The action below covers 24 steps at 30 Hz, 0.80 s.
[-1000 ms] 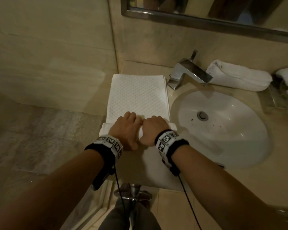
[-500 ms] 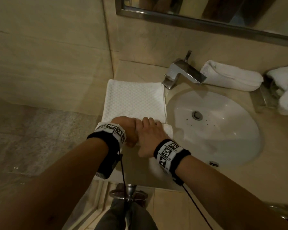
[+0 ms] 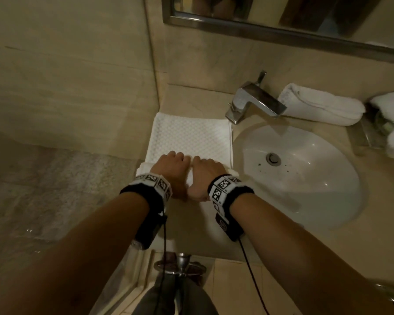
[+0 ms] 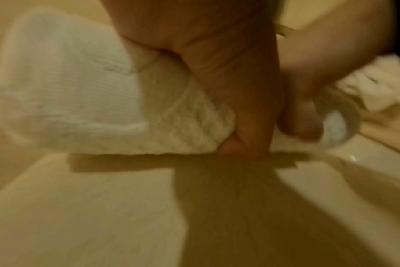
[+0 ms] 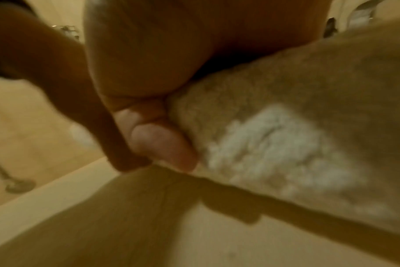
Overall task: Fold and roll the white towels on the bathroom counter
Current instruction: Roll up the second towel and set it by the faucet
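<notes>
Since 0.5 s ago roll pushed further up white waffle-weave towel point(image 3: 191, 135), less flat cloth left; lies on beige stone counter point(image 3: 187, 96) left of sink. L hand point(image 3: 171, 171) & R hand point(image 3: 205, 176) side by side, touching, fingers curled round roll w/ thumbs under. White oval sink basin point(image 3: 305, 169), chrome faucet point(image 3: 255, 101), rolled white towel point(image 3: 321, 108) behind it

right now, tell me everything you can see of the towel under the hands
The white towel has a bumpy waffle weave and lies folded into a long strip on the beige counter, left of the sink. Its near end is rolled into a thick tube; the far part lies flat. The left hand and right hand grip the roll side by side.
</notes>
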{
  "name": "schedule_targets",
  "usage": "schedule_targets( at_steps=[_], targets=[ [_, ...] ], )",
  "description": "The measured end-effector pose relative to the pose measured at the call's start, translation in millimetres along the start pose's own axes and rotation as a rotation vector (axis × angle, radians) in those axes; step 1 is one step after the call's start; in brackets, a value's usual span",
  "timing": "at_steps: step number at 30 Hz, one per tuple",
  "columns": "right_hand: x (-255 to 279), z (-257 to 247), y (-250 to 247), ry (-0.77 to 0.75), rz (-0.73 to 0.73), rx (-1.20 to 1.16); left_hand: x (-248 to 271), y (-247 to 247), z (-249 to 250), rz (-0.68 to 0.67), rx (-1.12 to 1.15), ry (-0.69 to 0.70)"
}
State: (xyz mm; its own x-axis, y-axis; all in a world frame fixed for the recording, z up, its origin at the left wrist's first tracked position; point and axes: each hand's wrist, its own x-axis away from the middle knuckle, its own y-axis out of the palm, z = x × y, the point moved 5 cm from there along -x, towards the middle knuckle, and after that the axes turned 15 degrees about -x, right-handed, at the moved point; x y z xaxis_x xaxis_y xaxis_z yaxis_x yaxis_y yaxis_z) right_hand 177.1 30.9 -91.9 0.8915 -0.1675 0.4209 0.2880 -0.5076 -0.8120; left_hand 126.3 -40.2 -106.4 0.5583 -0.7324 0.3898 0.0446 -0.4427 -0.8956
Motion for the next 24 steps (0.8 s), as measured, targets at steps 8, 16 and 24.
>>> schedule_targets(
  at_steps=[8,16,24],
  targets=[
    [12,5,18,-0.158,0.069,0.213,-11,5,-5,-0.14,0.123,-0.007],
    [-3,-1,1,0.018,-0.061,-0.008,10,-1,3,0.156,-0.17,0.017],
    [24,-1,16,-0.102,0.154,0.188,-17,2,2,-0.142,-0.067,0.047]
  ],
)
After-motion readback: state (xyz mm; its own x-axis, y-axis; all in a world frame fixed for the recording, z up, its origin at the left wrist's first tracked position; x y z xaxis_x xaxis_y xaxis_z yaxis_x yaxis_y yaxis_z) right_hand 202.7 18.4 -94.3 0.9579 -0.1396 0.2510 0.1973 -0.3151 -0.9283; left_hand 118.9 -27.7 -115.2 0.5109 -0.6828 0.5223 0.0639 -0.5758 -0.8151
